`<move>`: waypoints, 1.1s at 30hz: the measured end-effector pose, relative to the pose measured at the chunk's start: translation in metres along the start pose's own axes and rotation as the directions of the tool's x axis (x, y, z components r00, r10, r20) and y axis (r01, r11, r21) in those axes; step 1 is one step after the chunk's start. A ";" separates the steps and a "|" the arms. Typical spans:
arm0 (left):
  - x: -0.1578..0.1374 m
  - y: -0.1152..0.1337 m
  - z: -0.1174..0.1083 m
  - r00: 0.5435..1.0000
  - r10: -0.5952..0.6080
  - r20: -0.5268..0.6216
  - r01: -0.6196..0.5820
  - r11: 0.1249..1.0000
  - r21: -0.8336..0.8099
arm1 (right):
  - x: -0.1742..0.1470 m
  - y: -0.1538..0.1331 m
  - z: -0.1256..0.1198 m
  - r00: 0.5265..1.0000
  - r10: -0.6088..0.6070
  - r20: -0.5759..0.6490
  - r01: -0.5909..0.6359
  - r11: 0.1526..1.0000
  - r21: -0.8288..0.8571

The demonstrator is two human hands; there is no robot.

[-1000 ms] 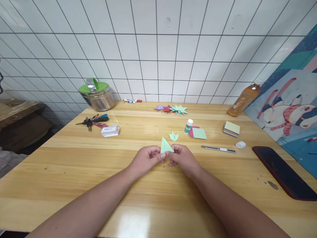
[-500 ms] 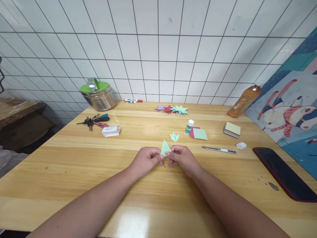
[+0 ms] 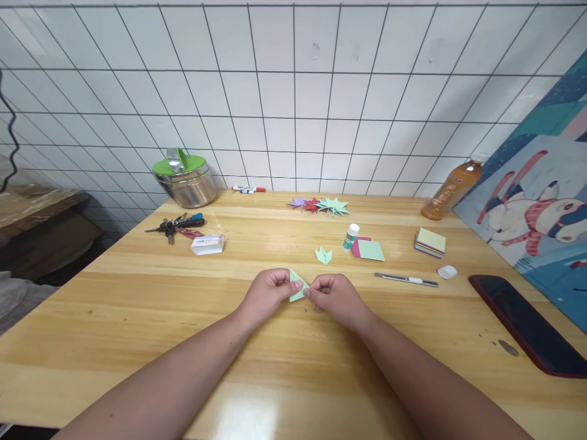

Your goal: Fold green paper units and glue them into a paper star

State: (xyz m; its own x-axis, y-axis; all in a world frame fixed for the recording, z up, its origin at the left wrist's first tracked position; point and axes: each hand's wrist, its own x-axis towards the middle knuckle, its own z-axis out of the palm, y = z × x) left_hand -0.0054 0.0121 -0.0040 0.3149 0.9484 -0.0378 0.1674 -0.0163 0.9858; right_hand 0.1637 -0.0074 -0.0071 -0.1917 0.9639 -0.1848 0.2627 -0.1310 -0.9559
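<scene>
A small light-green folded paper triangle (image 3: 295, 288) is held between my two hands, just above the wooden table (image 3: 293, 366). My left hand (image 3: 270, 292) pinches its left part, with the thumb on the front face. At the triangle's right corner, my right hand (image 3: 337, 298) grips with thumb and forefinger. Behind my hands lies a folded light-green paper piece (image 3: 323, 255) with pointed tips. Near it stands a glue stick (image 3: 351, 237) with its cap on top, beside green paper squares (image 3: 371, 250) on magenta ones.
Paper stars (image 3: 334, 206) lie along the wall. A utility knife (image 3: 406, 280), white cap (image 3: 447, 272), phone (image 3: 527, 324), sticky-note stack (image 3: 430, 242) and bottle (image 3: 453, 189) are rightward. A white box (image 3: 208, 244), keys (image 3: 177, 226), marker (image 3: 248, 189) and green-lidded pot (image 3: 187, 183) are leftward.
The green paper has been turned, so its point that faced away now faces right, and it sits slightly further left. My right fingers have shifted to that corner.
</scene>
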 end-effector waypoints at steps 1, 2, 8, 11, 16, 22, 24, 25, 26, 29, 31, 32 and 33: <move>0.000 0.001 -0.001 1.000 0.002 0.019 -0.002 1.000 -0.024 | 0.000 0.001 -0.001 1.000 0.008 0.018 -0.008 1.000 0.008; 0.000 0.002 -0.001 0.999 0.007 0.037 -0.005 0.998 -0.055 | 0.000 0.001 -0.001 0.999 0.018 0.037 -0.018 1.000 0.015; 0.002 0.006 -0.007 0.998 -0.069 0.015 0.070 0.983 -0.167 | 0.001 0.008 -0.004 0.992 0.034 0.123 -0.036 0.999 0.014; 0.002 0.006 -0.009 0.997 -0.076 0.005 0.076 0.983 -0.168 | 0.000 0.006 -0.005 0.987 0.033 0.160 -0.038 0.999 0.031; 0.001 0.008 -0.006 0.985 -0.154 0.079 0.168 0.959 -0.227 | 0.001 0.003 -0.009 0.994 0.031 0.101 -0.039 0.996 0.079; 0.003 0.003 -0.003 0.979 -0.173 0.112 0.187 0.973 -0.137 | 0.003 0.006 -0.009 0.992 -0.126 0.004 0.126 0.990 0.056; 0.003 0.001 -0.004 0.983 -0.158 0.091 0.168 0.980 -0.110 | 0.000 0.002 -0.007 0.969 -0.243 -0.045 0.243 0.970 0.002; 0.003 0.001 -0.004 0.986 -0.149 0.081 0.157 0.983 -0.100 | -0.001 0.000 -0.007 0.950 -0.310 -0.049 0.308 0.950 -0.047; 0.003 0.000 -0.004 0.987 -0.144 0.073 0.151 0.984 -0.097 | -0.003 -0.003 -0.007 0.927 -0.374 -0.033 0.369 0.924 -0.105; 0.003 -0.001 -0.005 0.986 -0.156 0.052 0.161 0.982 -0.101 | -0.006 -0.006 -0.009 0.884 -0.466 0.031 0.459 0.854 -0.247; 0.003 -0.002 -0.004 0.985 -0.169 0.040 0.172 0.980 -0.098 | -0.005 -0.005 -0.010 0.890 -0.454 0.039 0.445 0.848 -0.288; 0.003 -0.003 -0.004 0.985 -0.169 0.037 0.172 0.981 -0.091 | -0.004 -0.004 -0.010 0.898 -0.439 0.042 0.429 0.850 -0.306; 0.003 -0.004 -0.003 0.986 -0.164 0.040 0.166 0.983 -0.080 | -0.003 -0.002 -0.010 0.904 -0.425 0.048 0.416 0.847 -0.330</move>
State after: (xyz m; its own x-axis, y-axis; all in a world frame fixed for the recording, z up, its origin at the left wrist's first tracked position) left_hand -0.0080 0.0164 -0.0075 0.3206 0.9247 -0.2052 0.1418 0.1674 0.9756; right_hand 0.1734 -0.0077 -0.0024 -0.3302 0.9158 0.2288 0.4551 0.3668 -0.8114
